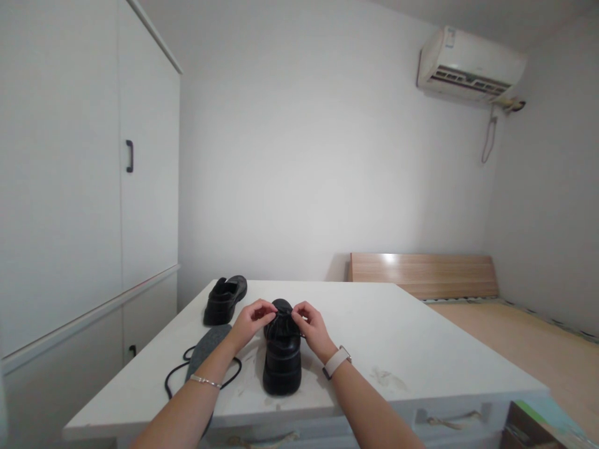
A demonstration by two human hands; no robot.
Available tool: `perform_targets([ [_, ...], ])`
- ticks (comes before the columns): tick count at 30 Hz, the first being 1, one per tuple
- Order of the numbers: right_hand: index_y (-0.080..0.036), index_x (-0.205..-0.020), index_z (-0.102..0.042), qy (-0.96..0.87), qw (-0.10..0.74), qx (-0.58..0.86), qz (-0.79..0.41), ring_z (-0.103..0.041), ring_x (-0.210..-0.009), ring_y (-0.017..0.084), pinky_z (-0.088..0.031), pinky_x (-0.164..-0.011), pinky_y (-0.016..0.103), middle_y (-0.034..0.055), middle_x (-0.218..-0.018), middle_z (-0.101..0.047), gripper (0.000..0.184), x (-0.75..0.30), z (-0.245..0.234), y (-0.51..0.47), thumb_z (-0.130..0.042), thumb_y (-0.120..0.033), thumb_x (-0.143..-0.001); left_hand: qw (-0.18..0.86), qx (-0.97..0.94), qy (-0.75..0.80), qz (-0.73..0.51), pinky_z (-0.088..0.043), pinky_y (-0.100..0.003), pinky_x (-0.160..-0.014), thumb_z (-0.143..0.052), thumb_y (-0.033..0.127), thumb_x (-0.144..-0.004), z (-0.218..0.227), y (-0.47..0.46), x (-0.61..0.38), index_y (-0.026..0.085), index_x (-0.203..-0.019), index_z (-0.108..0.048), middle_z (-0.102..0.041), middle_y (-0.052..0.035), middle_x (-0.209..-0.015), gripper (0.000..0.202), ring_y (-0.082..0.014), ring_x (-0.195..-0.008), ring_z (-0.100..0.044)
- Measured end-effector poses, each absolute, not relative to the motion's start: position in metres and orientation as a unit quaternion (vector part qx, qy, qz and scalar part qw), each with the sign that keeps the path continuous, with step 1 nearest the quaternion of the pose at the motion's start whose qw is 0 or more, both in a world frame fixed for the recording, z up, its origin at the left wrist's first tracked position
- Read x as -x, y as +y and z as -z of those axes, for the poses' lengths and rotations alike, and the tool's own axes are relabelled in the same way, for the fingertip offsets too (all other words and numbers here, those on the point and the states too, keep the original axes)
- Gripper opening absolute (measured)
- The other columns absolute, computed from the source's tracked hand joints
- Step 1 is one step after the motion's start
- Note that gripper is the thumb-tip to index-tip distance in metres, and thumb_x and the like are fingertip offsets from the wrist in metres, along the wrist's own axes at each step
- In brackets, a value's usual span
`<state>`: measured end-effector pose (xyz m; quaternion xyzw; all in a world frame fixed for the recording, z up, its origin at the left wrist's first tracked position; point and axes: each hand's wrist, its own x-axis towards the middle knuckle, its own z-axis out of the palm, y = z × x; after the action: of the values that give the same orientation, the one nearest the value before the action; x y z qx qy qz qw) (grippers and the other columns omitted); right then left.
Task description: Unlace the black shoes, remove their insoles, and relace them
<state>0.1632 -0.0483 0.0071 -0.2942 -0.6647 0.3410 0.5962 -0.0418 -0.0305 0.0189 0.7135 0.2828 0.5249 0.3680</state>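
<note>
A black shoe [282,358] stands on the white table [397,337], heel toward me. My left hand [250,321] and my right hand [311,327] are both at its lacing area, fingers pinched on the black lace there. A second black shoe [224,300] sits farther back on the left. A grey insole [206,349] lies to the left of the near shoe, with a loose black lace [175,374] curled beside it. A bracelet is on my left wrist and a watch on my right.
A tall white wardrobe [84,187] fills the left side. A wooden bed frame [423,274] stands behind the table against the back wall. An air conditioner [470,65] hangs high on the right. A box [538,427] sits at the lower right.
</note>
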Motion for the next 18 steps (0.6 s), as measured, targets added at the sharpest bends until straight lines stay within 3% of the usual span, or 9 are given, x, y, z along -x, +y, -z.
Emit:
perform_targets([
  [9,-0.023,-0.084,-0.053,-0.624,0.635,0.298,-0.345,-0.045,-0.056,0.013,-0.035,-0.047,0.024,-0.0019,-0.070,-0.053,0.028,-0.1602,-0.0005,-0.0379,-0.061,-0.049,-0.085,0.345,-0.725,0.289,-0.522,-0.043,-0.028,-0.069,-0.071,0.038,-0.078,-0.0188,-0.0302,0.0416,0.016,-0.079,-0.067,-0.062,-0.0026,-0.078,0.023,-0.0169,-0.074,-0.056],
  [13,-0.023,-0.092,-0.053,-0.614,0.636,0.291,-0.365,-0.043,-0.052,0.011,-0.033,-0.045,0.023,-0.0021,-0.073,-0.055,0.030,-0.1627,-0.0031,-0.0380,-0.063,-0.050,-0.083,0.343,-0.725,0.292,-0.521,-0.045,-0.029,-0.073,-0.065,0.041,-0.084,-0.0161,-0.0274,0.0416,0.016,-0.084,-0.066,-0.062,-0.0029,-0.079,0.025,-0.0178,-0.077,-0.056],
  [18,-0.021,-0.095,-0.061,-0.628,0.607,0.276,-0.400,-0.054,-0.068,0.015,-0.041,-0.059,0.026,0.0002,-0.080,-0.061,0.037,-0.1647,-0.0068,-0.0441,-0.076,-0.047,-0.073,0.351,-0.724,0.292,-0.517,-0.045,-0.029,-0.072,-0.068,0.043,-0.081,-0.0137,-0.0254,0.0410,0.016,-0.086,-0.065,-0.062,-0.0035,-0.081,0.027,-0.0186,-0.078,-0.056],
])
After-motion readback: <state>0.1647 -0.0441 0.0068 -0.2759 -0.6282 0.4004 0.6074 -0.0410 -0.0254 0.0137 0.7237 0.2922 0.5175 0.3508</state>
